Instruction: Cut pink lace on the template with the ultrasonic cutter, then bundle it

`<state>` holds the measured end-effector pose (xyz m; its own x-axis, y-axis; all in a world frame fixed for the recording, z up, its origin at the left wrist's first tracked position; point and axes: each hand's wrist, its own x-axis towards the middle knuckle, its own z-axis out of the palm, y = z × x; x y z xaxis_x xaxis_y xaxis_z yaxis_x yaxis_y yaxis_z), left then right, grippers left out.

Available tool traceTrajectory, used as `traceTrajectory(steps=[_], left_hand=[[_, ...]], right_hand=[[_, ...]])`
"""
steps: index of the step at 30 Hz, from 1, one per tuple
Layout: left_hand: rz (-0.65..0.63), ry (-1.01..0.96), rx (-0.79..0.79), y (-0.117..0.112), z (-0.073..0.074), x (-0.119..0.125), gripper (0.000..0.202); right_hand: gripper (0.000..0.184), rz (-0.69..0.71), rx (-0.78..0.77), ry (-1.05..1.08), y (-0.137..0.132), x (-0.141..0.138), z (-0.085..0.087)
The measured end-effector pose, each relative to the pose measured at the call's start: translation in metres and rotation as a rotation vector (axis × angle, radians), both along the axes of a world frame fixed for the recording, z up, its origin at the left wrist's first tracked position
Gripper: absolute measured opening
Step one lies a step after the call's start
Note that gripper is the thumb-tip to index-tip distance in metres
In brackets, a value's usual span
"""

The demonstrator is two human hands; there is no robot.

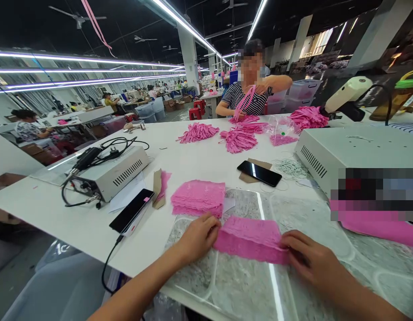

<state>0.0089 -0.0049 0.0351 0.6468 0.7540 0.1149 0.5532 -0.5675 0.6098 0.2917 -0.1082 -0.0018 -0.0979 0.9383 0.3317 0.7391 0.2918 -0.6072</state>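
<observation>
A folded pink lace fabric piece (251,238) lies on the clear plastic mat (240,281) in front of me. My left hand (201,236) pinches its left end, fingers closed. At the opposite end, my right hand (308,256) grips the lower right corner between thumb and fingers. Just behind my left hand sits a neat stack of pink lace pieces (198,196), its layers showing along the front edge. The fingertips of both hands are partly hidden by the fabric and by the hands themselves.
A black phone (259,173) rests on cardboard, and another phone (132,210) with a cable lies left. Grey metal boxes (116,169) stand at both sides. Across the white table (200,160), a person (249,93) handles pink straps near pink bundles (238,139).
</observation>
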Motion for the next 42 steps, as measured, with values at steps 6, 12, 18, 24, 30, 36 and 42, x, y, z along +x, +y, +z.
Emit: traceTrajectory(steps=[6,12,18,24,30,36,42], left_hand=[[0.152,-0.161,-0.372,0.003,0.005,0.02,0.01],[0.251,-0.302,-0.656,0.0,0.008,0.02,0.019],[0.324,-0.426,-0.715,-0.012,0.001,0.031,0.023],[0.285,-0.386,-0.567,-0.029,-0.002,0.032,0.017],[0.203,-0.291,-0.407,-0.029,0.007,0.032,0.015],[0.179,-0.241,-0.141,-0.02,0.019,0.024,0.013],[-0.118,-0.074,-0.035,-0.044,0.032,-0.02,0.013]], right_hand=[[0.022,-0.209,-0.374,0.329,0.021,0.013,0.018],[0.025,-0.188,-0.463,0.427,0.025,0.015,0.012],[0.022,-0.201,-0.532,0.495,0.021,0.009,0.01],[0.022,-0.153,-0.564,0.606,0.018,0.013,0.013],[0.022,-0.15,-0.538,0.645,0.022,0.019,0.021],[0.026,-0.161,-0.394,0.576,0.007,0.015,0.042],[0.013,0.156,-0.176,0.189,-0.043,-0.009,0.023]])
